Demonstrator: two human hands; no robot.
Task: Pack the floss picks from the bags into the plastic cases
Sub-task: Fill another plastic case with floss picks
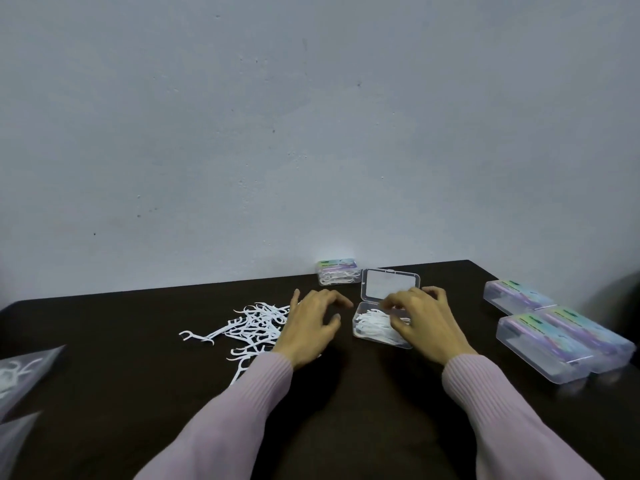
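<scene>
The closed cases carry coloured labels with a dark band, but the print is too blurred to read; one such case (337, 271) stands at the far edge of the dark table (104, 341) by the wall, with white picks showing through its side, and three more (554, 327) lie grouped at the right. Both forearms, in pale pink ribbed sleeves (242, 403), reach forward from the near edge; the left hand (311, 327) hovers palm down just right of the loose pile of floss picks (252, 327), fingers spread and bent, gripping nothing that shows. The right hand (422, 320) is arched over the open case (377, 327) at the centre, its bent fingertips (391, 306) down among the picks inside; whether it pinches any cannot be told. The case's clear lid (390, 285) stands tilted back on the far side. At the near left edge lies a clear bag (20, 372) with picks in it.
</scene>
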